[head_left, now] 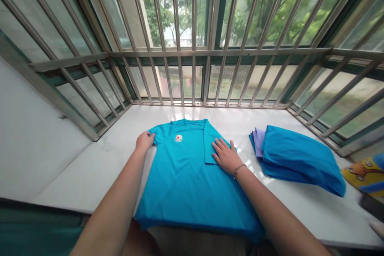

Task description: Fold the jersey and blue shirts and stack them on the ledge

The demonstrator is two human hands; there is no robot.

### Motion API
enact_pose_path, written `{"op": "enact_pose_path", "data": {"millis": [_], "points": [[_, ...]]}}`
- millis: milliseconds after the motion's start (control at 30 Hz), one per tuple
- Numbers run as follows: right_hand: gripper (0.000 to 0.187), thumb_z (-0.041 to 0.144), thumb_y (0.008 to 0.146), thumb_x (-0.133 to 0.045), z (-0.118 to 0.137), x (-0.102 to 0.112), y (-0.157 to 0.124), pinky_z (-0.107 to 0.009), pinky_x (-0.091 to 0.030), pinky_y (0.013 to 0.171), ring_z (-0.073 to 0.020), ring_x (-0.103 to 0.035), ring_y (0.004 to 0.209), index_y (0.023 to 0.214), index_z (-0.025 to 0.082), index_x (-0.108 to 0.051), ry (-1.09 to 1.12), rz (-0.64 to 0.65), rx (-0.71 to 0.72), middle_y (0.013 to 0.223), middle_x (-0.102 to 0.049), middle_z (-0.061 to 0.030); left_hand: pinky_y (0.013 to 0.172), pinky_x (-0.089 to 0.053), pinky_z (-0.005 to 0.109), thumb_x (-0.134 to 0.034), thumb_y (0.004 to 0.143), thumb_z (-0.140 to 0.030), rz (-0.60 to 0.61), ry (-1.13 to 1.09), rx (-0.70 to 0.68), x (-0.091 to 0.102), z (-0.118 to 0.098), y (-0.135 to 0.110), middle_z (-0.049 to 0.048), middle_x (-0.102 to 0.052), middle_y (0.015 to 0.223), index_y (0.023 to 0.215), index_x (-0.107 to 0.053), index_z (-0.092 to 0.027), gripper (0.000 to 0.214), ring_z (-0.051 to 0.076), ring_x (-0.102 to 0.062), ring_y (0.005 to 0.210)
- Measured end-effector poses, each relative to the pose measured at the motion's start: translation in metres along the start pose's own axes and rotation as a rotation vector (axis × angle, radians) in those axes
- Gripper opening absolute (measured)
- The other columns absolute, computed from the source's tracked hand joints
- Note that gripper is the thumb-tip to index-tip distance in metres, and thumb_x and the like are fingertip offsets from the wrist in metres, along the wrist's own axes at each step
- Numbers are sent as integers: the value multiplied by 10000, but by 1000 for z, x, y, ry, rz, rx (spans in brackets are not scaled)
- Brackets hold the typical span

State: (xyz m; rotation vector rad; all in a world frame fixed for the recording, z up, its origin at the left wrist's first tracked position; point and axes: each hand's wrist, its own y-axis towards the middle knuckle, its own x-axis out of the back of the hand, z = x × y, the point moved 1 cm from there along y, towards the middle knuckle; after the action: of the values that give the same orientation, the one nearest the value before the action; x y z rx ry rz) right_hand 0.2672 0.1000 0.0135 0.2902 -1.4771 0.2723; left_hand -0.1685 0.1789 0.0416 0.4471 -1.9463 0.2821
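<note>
Beneath the left hand (145,141) and right hand (225,156), the teal T-shirt (180,180) is lying flat on the white sill (84,176), left pinching its edge, right open-palmed and smoothing the folded sleeve (210,144) down.

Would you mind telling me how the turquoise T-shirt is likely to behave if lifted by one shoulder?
The turquoise T-shirt looks thin and floppy: its sleeve lies folded flat under the right hand, so it would probably drape and lose that fold. Its sheen suggests it might slide on the glossy white sill.
</note>
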Motion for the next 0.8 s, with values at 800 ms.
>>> {"op": "enact_pose_path", "data": {"millis": [800], "points": [[233,270,1120,-502,180,18,59,-368,-462,968,-272,-585,1202,1251,219,-688,62,-143,95,1336,-670,-129,1072,-576,439,-556,949,-138,61,-299,-864,-48,38,-41,87,-747,1166,1204,-777,-253,357,252,-700,1144]]}}
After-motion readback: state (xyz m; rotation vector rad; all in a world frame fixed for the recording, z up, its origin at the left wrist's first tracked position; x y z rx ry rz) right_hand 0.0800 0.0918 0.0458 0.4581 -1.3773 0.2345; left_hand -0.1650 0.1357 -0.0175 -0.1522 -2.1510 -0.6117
